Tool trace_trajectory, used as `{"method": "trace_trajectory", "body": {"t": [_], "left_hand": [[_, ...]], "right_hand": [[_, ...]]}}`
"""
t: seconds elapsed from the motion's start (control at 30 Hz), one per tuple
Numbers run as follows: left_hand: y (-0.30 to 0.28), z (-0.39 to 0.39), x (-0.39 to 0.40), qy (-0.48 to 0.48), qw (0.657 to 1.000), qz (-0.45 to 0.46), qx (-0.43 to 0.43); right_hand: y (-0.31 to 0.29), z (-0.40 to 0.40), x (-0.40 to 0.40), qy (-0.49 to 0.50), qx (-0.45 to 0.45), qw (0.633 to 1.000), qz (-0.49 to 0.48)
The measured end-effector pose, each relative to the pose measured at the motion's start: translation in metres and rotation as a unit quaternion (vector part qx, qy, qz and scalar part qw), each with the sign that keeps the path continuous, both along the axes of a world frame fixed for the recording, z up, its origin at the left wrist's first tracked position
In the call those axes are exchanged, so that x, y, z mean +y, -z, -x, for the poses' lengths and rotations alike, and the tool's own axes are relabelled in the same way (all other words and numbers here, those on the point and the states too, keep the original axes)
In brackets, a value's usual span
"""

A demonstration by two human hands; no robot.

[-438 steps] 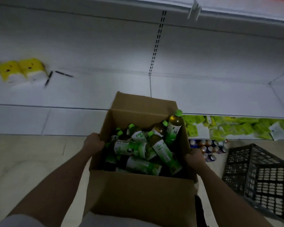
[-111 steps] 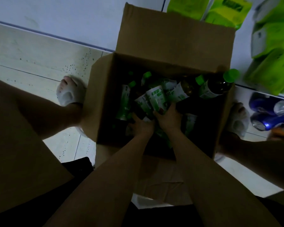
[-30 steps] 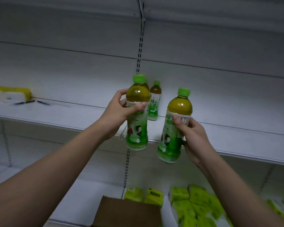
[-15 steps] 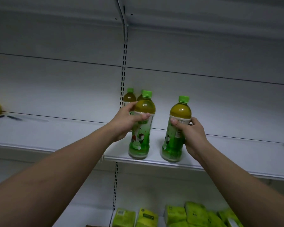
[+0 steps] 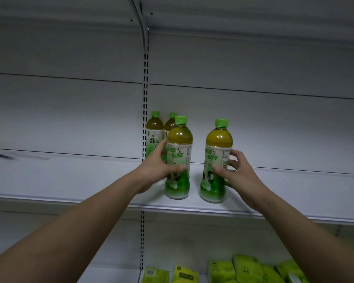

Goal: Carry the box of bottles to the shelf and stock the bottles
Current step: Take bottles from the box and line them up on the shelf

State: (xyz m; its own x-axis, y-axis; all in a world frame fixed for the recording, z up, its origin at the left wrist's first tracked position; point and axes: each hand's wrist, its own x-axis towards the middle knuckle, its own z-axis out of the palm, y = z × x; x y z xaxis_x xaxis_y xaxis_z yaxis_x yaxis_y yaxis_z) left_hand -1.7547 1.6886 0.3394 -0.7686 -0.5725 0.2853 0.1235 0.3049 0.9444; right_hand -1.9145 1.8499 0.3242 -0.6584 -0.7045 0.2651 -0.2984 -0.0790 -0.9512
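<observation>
Standing upright near the shelf (image 5: 90, 180) front edge: 2 bottles, each gripped, one by the left hand (image 5: 155, 170), one by the right hand (image 5: 236, 173); 2 more behind.

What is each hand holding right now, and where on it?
The left hand grips one green-capped bottle around its labelled middle. The right hand grips a second bottle the same way. Both bottles stand upright on the shelf.

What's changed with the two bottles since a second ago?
Both held bottles went from mid-air in front of the shelf edge onto the shelf: left hand on the left bottle, right hand on the right bottle. Both hands still grip. The two back bottles stayed put.
</observation>
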Motion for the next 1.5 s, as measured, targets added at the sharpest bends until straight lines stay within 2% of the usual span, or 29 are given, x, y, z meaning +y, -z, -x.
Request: {"method": "trace_trajectory", "body": {"t": [0.1,0.17,0.33,0.53,0.93,1.5], "left_hand": [[0.016,-0.007,0.004,-0.043,0.994,0.053,-0.088],[0.026,-0.008,0.004,-0.073,0.988,0.07,-0.113],[0.032,0.001,0.005,-0.137,0.979,0.1,-0.116],[0.037,0.032,0.01,-0.195,0.956,0.18,-0.129],[0.045,0.096,-0.016,-0.267,0.932,0.207,-0.13],[0.045,0.164,-0.042,-0.333,0.904,0.215,-0.161]], "right_hand": [[0.007,-0.009,0.003,0.029,0.055,0.997,-0.044],[0.01,-0.013,0.002,0.055,0.074,0.994,-0.056],[0.007,-0.013,-0.006,0.097,0.102,0.987,-0.08],[0.007,0.003,-0.018,0.105,0.115,0.984,-0.092],[0.013,0.057,-0.058,0.073,0.099,0.989,-0.085],[0.021,0.114,-0.107,0.054,0.127,0.989,-0.051]]}}
